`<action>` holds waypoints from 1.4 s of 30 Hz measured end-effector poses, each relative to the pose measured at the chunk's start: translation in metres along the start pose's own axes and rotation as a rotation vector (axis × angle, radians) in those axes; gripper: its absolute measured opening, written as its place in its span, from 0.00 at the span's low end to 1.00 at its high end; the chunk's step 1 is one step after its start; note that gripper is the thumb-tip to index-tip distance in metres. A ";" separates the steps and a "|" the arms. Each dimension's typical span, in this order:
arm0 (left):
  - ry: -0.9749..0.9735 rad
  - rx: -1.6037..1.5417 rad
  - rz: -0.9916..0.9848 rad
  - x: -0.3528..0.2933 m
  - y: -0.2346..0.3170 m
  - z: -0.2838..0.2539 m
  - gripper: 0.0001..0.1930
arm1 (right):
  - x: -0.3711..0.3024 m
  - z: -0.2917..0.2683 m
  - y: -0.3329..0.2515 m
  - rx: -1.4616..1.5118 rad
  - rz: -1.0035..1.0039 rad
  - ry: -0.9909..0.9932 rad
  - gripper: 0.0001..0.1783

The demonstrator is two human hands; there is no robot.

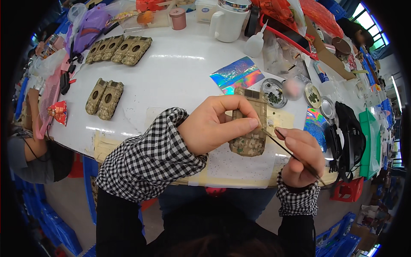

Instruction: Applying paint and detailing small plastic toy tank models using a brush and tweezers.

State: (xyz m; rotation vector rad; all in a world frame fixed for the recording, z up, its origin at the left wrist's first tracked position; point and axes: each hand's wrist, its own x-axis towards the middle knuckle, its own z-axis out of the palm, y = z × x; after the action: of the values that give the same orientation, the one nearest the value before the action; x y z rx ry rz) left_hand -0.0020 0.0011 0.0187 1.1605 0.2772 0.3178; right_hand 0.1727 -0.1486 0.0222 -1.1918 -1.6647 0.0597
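My left hand point(222, 124) is closed over a camouflage model tank body point(248, 144), thumb and forefinger meeting near its right edge; part of the body is hidden under the fingers. My right hand point(302, 156) grips a thin dark pointed tool point(287, 149), whose tip touches or nearly touches that edge. Whether it is tweezers or a fine brush, I cannot tell. Just beyond the body are a round tin of small dark green parts point(274, 92) and a lid holding more green bits point(313, 95). A holographic sheet point(238, 73) lies behind.
Two finished-looking tank bodies point(104, 99) lie at left, with several more point(120, 49) farther back. A white mug point(224, 21), a squeeze bottle point(255, 43) and a red-cased phone point(291, 34) stand or lie at the back. A black bag point(349, 137) and green tray point(369, 143) are at right.
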 end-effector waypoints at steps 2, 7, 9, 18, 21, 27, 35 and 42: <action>0.028 -0.010 0.059 0.002 -0.005 0.001 0.06 | 0.001 0.009 -0.002 0.220 0.137 0.086 0.20; 0.058 -0.030 0.099 0.004 -0.010 0.003 0.06 | 0.005 0.016 0.003 0.375 0.274 0.174 0.20; 0.061 -0.030 0.106 0.004 -0.011 0.003 0.06 | 0.005 0.018 0.002 0.437 0.315 0.194 0.19; 0.051 -0.034 0.104 0.004 -0.015 0.002 0.06 | 0.007 0.021 0.001 0.530 0.406 0.197 0.19; 0.052 -0.008 0.101 0.004 -0.015 0.001 0.06 | 0.006 0.020 0.001 0.516 0.403 0.192 0.19; 0.064 0.010 0.093 0.004 -0.016 0.000 0.06 | 0.006 0.022 0.003 0.515 0.380 0.198 0.19; 0.070 -0.003 0.104 0.005 -0.017 0.000 0.06 | 0.006 0.023 0.002 0.508 0.389 0.202 0.20; 0.070 0.004 0.093 0.005 -0.019 0.000 0.06 | 0.006 0.023 0.002 0.514 0.404 0.201 0.20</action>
State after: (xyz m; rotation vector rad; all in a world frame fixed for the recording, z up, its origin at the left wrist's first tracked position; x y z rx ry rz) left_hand 0.0043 -0.0036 0.0011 1.1693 0.2855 0.4403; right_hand 0.1572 -0.1321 0.0149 -1.0716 -1.1190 0.5668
